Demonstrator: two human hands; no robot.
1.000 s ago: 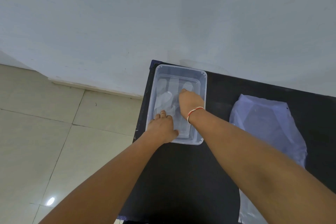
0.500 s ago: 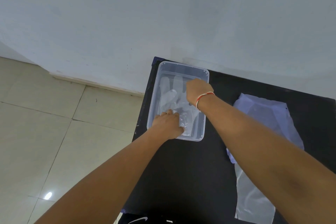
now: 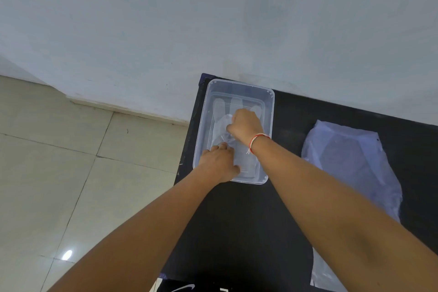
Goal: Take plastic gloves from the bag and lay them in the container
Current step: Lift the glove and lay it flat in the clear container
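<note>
A clear plastic container (image 3: 239,84) stands on the far left corner of the black table. Thin transparent plastic gloves (image 3: 220,111) lie flat in it, fingers pointing toward the wall. My right hand (image 3: 245,124), with a red and white thread at the wrist, is inside the container, and its curled fingers pinch a glove near the middle. My left hand (image 3: 219,163) reaches over the container's near left corner and its fingertips press down on the glove's cuff end. The translucent bag (image 3: 348,163) lies flat on the table to the right, and neither hand touches it.
The black table (image 3: 239,220) ends at its left edge just beside the container, with a tiled floor (image 3: 71,173) below. A pale wall (image 3: 213,19) runs right behind the table. More clear plastic (image 3: 324,270) lies at the near right under my forearm.
My right hand went from lying flat in the container to curling its fingers on a glove. My left hand moved from the near rim into the container, onto the glove.
</note>
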